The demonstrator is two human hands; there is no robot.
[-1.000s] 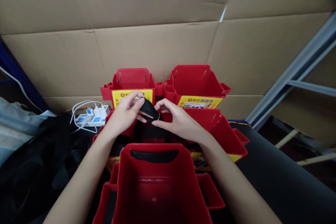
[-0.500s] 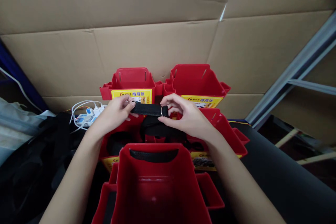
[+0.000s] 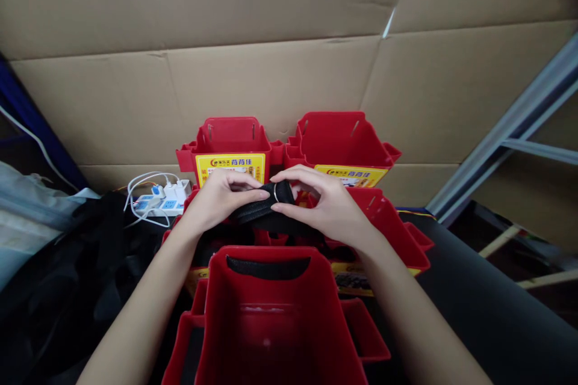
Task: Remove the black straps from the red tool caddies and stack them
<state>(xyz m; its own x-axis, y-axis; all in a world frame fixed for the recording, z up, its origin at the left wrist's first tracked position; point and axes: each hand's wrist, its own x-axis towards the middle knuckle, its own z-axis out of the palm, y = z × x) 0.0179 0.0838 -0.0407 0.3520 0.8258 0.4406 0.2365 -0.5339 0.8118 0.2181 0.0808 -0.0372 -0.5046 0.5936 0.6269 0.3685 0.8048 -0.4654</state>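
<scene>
From here I've got left hand (image 3: 219,201) and right hand (image 3: 323,201) both pinching the black strap (image 3: 253,212) by its metal ring (image 3: 276,193), beyond the near red bin (image 3: 267,337). Loosen either pinch and it might slip, imo.

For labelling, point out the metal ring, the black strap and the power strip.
Metal ring (image 3: 275,193), head view: its visible arc.
Black strap (image 3: 254,212), head view: its ribbed left stretch.
Power strip (image 3: 169,205), head view: its socket face.
</scene>
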